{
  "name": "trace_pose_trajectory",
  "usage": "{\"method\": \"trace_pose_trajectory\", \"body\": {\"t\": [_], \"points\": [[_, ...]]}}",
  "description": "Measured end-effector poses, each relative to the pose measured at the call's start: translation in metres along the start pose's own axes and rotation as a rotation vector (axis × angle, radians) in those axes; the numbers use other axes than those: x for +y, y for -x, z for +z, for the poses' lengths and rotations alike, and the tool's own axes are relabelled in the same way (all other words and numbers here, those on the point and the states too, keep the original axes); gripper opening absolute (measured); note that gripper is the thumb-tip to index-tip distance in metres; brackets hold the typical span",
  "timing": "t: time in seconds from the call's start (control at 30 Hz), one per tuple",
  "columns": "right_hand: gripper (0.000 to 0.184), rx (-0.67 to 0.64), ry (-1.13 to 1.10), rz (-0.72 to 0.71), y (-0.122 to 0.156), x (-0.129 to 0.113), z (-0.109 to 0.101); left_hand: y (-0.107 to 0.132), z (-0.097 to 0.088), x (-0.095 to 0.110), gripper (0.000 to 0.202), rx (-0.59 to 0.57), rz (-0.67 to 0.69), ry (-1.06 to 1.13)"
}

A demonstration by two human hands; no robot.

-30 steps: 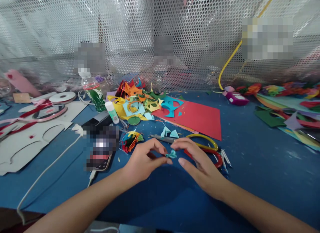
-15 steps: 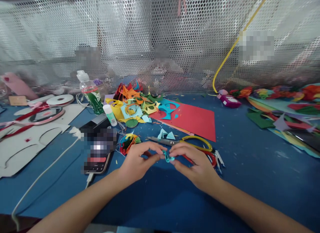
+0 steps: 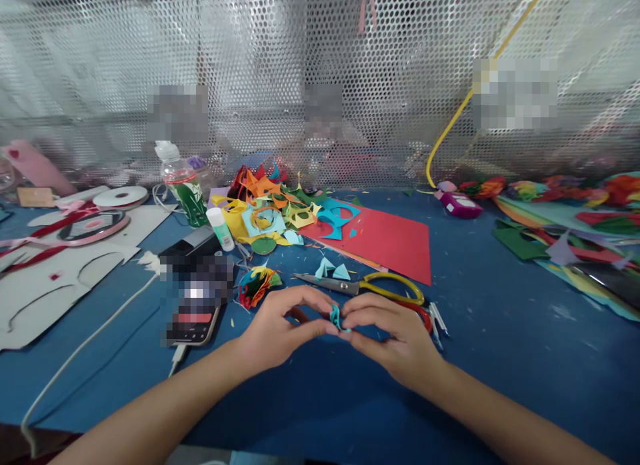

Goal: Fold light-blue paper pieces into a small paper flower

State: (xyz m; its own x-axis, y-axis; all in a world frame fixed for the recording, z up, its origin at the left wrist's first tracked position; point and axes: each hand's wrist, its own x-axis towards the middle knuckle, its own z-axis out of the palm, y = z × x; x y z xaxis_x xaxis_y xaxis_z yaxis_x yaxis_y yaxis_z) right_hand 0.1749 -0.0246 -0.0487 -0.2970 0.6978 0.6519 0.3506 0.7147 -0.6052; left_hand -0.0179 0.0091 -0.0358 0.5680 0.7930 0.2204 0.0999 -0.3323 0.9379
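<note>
Head view, one moment.

- Left hand (image 3: 277, 328) and right hand (image 3: 395, 338) meet fingertip to fingertip, low over the blue tabletop (image 3: 500, 345).
- Between them is a small folded piece of teal paper (image 3: 335, 316). Both hands pinch it narrowly, thumb against forefinger on each side. It sits at the centre of the table, just in front of the scissors.
- The fingertips cover most of the piece, so I cannot tell its exact fold, or whether it rests on the table or is held just above it.
- Nearby are yellow-handled scissors (image 3: 373, 288), blades pointing left, just beyond the knuckles. Two small teal paper triangles (image 3: 333, 270) lie beside the blades. A multicoloured paper rosette (image 3: 256, 283) is left of the left hand, and a phone on a white cable (image 3: 195, 315) is further left.
- At the back are a red paper sheet (image 3: 387, 242), a heap of coloured paper offcuts (image 3: 270, 208) and a white glue stick (image 3: 220, 228).

Risks, as judged:
1. The paper is tiny and thin, so too firm a pinch could crease it off-line or tear it at the fold.
2. If one pinch loosens, the fold may spring open. A dropped piece would be hard to find among the teal scraps.
3. The scissor blades lie close to the left fingers, so a forward slip could meet the points.
4. A sweeping wrist could scatter the triangles or nudge the rosette.
</note>
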Motion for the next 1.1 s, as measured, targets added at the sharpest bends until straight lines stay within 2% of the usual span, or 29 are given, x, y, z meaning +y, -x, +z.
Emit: {"method": "trace_pose_trajectory", "body": {"t": [0.3,0.5,0.8,1.1], "points": [[0.016,0.064,0.023,0.037,0.0012,-0.004,0.0037,0.0043,0.0064,0.0024,0.014,0.085,0.091,-0.064],[0.018,0.065,-0.035,0.016,0.0028,0.001,0.0049,0.0043,0.0072,0.0025,0.009,0.091,0.181,-0.122],[0.012,0.084,-0.197,0.104,-0.0023,-0.0015,0.0028,0.0074,0.0073,0.0032,0.011,0.062,0.198,-0.091],[0.015,0.116,-0.101,0.035,-0.0028,-0.0032,0.0026,0.0053,0.0093,0.0046,0.009,0.082,0.22,-0.109]]}}
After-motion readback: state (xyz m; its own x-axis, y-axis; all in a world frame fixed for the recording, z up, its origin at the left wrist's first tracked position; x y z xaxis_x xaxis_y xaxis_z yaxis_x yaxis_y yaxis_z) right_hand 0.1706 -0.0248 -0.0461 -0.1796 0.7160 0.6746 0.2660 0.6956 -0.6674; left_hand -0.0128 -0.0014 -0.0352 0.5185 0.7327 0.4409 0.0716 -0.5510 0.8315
